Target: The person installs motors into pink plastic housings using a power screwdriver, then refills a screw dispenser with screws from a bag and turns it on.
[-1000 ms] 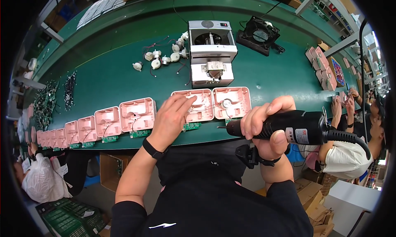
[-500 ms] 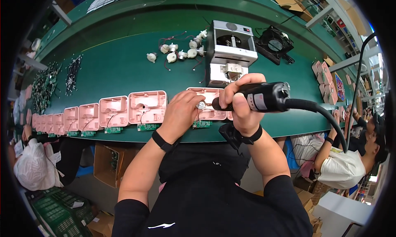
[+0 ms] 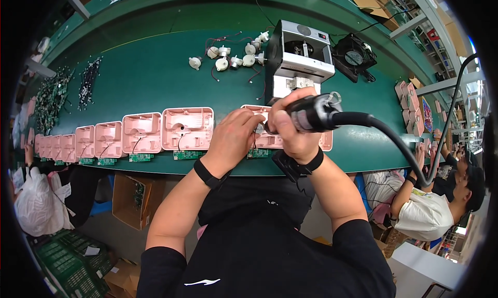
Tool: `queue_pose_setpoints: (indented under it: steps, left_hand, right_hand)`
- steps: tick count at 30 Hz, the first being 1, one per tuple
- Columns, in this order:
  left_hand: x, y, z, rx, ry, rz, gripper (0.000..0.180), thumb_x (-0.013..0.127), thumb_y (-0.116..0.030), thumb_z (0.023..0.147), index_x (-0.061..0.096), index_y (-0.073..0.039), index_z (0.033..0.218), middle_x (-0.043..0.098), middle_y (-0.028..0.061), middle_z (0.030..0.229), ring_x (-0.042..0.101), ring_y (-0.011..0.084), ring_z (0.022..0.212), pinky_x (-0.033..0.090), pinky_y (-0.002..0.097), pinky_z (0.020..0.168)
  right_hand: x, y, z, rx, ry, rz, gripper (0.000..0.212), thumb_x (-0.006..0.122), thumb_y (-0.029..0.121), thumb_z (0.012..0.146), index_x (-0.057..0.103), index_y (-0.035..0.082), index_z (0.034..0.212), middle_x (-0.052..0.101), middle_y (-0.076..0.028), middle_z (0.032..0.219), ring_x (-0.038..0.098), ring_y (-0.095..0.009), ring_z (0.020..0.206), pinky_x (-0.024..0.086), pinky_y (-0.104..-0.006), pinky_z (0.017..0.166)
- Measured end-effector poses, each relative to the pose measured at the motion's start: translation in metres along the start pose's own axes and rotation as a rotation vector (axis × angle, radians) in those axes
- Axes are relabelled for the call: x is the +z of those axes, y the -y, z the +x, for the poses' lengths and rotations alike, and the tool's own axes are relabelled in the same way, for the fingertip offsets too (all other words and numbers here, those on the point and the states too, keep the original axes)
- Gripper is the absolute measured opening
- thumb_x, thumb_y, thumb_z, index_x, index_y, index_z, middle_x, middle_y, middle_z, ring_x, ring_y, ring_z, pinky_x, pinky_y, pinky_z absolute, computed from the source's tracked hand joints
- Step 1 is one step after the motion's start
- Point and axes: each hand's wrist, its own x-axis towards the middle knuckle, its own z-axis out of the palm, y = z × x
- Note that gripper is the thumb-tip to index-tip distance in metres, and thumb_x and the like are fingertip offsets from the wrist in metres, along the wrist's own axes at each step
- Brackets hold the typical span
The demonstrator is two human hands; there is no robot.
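Observation:
My right hand (image 3: 295, 136) is closed around a black electric screwdriver (image 3: 310, 114), whose thick cable leaves its back end toward the right. The screwdriver's tip points left, close to the fingertips of my left hand (image 3: 232, 137). Those fingers are bent together on a small round greyish part (image 3: 259, 127) inside a pink plastic housing (image 3: 271, 141); the part is mostly covered. Both hands hide much of this housing. A green circuit board (image 3: 258, 153) sticks out at its near edge.
Several pink housings (image 3: 188, 129) with circuit boards run in a row to the left. Beyond my hands stand small white motors (image 3: 222, 64), a screw feeder (image 3: 303, 65) and a black fan (image 3: 355, 54). Wire bundles (image 3: 89, 83) lie far left. People sit on both sides, one in a white shirt (image 3: 428, 212).
The screwdriver has tilted and come slightly left, closer to my left fingers. My left fingers now cover more of the round part. The whole view has shifted a little.

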Motion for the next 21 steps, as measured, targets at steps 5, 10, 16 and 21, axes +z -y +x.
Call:
queue_pose_setpoints:
  steps: [5, 10, 16, 21]
  left_hand:
    - [-0.002, -0.001, -0.001, 0.001, 0.04, 0.016, 0.041, 0.072, -0.003, 0.072, 0.064, -0.007, 0.113, 0.064, 0.0087, 0.106, 0.06, 0.0292, 0.11, 0.05, 0.04, 0.092]
    - [-0.007, -0.01, -0.005, -0.034, -0.003, -0.048, 0.041, 0.074, -0.006, 0.075, 0.064, -0.006, 0.115, 0.063, 0.0103, 0.115, 0.059, 0.0304, 0.114, 0.05, 0.0403, 0.093]
    - [-0.018, -0.028, -0.043, -0.097, -0.025, 0.031, 0.043, 0.079, -0.015, 0.078, 0.064, -0.005, 0.117, 0.053, 0.0172, 0.134, 0.051, 0.0381, 0.127, 0.046, 0.0446, 0.101]
    - [-0.008, -0.033, -0.048, -0.101, 0.032, 0.098, 0.045, 0.08, -0.022, 0.077, 0.065, -0.005, 0.116, 0.043, 0.0191, 0.145, 0.04, 0.0402, 0.137, 0.041, 0.0482, 0.106]
  right_hand:
    - [0.003, 0.0, 0.0, 0.011, -0.007, -0.074, 0.028, 0.062, 0.001, 0.091, 0.043, 0.005, 0.111, 0.057, -0.01, 0.073, 0.053, -0.016, 0.059, 0.049, -0.0307, 0.057]
    - [-0.002, 0.024, 0.004, 0.053, -0.102, 0.071, 0.027, 0.063, 0.008, 0.092, 0.044, 0.005, 0.111, 0.056, -0.009, 0.073, 0.052, -0.016, 0.058, 0.048, -0.0317, 0.056]
    - [-0.04, 0.065, 0.015, -0.159, -0.172, 0.167, 0.031, 0.061, 0.024, 0.095, 0.045, 0.004, 0.113, 0.055, -0.01, 0.073, 0.052, -0.019, 0.057, 0.049, -0.0363, 0.058]
    - [-0.05, 0.066, 0.026, -0.199, -0.218, 0.049, 0.027, 0.059, 0.02, 0.096, 0.047, 0.003, 0.113, 0.055, -0.011, 0.072, 0.051, -0.02, 0.057, 0.049, -0.037, 0.057]
